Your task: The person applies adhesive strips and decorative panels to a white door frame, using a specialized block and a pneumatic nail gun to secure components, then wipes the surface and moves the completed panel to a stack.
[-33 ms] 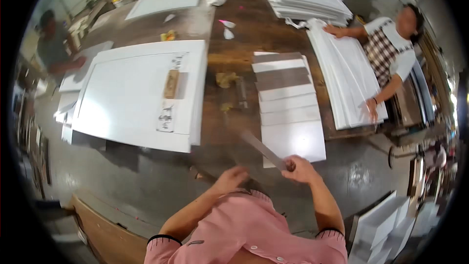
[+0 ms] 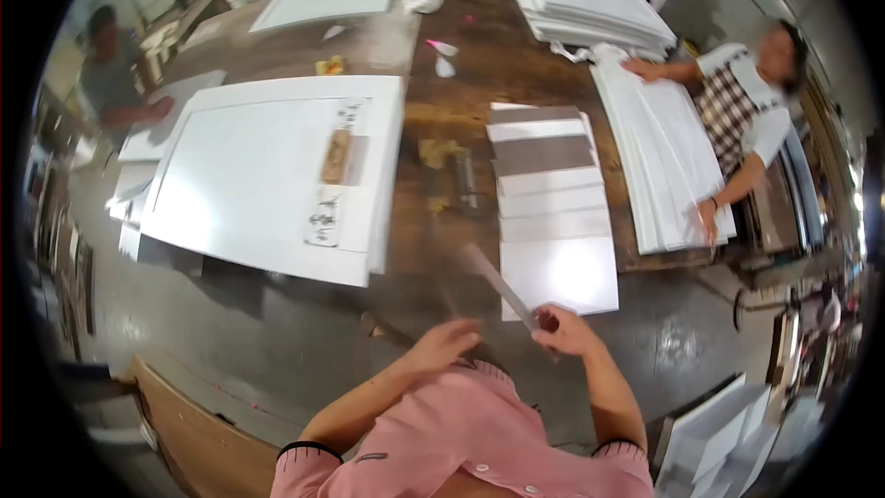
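My right hand [image 2: 567, 330] is closed round the near end of a long, narrow, flat greyish strip [image 2: 501, 284]. The strip slants up and left over the near edge of the table, and its far end is blurred. In front of my body, my left hand [image 2: 447, 343] is raised, apart from the strip; motion smears its fingers, and whether they hold anything is unclear. Just beyond my right hand, several white and brown flat panels [image 2: 558, 263] lie overlapped in a row.
A large white panel stack [image 2: 263, 175], topped by a wooden block [image 2: 336, 157], covers the left of the brown table [image 2: 442, 120]. White panels [image 2: 650, 148] lie under a co-worker's hands at right. Another person [image 2: 115, 74] stands far left. Boards [image 2: 714, 433] lean at lower right.
The whole view has shifted slightly. The strip has turned a little in my right hand and its far end sits nearer the panel row. My left hand has moved slightly right.
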`<action>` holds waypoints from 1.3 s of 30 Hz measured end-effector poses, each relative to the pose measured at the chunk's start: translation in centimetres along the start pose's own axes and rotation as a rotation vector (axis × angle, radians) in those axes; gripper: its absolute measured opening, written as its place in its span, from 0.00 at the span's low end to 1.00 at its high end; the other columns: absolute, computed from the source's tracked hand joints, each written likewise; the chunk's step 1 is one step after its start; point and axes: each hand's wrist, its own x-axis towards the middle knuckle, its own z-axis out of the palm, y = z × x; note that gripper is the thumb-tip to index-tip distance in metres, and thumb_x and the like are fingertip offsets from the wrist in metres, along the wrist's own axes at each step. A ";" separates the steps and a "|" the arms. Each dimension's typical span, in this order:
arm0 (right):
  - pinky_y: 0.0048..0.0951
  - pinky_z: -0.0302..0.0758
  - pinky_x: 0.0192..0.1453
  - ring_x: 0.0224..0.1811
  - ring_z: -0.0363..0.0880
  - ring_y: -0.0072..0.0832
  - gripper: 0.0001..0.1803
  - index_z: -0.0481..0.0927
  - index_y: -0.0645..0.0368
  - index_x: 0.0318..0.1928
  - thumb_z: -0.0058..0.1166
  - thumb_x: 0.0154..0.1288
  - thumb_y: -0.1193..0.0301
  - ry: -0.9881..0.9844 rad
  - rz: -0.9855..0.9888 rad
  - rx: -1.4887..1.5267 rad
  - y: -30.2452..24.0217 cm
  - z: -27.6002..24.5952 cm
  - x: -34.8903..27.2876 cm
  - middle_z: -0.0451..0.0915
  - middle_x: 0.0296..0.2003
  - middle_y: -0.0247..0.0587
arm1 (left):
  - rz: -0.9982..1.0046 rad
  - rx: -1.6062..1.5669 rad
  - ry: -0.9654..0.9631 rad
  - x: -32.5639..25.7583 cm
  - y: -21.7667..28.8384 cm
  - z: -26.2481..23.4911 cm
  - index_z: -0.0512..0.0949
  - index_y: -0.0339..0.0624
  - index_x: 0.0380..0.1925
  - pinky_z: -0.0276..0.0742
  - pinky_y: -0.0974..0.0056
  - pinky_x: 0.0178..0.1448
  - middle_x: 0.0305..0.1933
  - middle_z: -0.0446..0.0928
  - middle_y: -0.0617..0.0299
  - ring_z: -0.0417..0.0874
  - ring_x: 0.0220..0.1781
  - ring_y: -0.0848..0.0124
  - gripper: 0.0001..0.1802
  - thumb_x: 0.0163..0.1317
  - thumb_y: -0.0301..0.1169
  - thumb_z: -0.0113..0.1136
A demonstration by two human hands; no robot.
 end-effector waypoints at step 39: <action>0.49 0.75 0.63 0.60 0.78 0.44 0.18 0.88 0.39 0.49 0.69 0.55 0.60 0.898 -0.878 -0.394 -35.6 13.9 25.4 0.82 0.51 0.37 | -0.114 1.091 0.902 -5.8 25.6 -26.5 0.81 0.36 0.61 0.79 0.50 0.64 0.60 0.79 0.44 0.82 0.61 0.48 0.37 0.53 0.48 0.70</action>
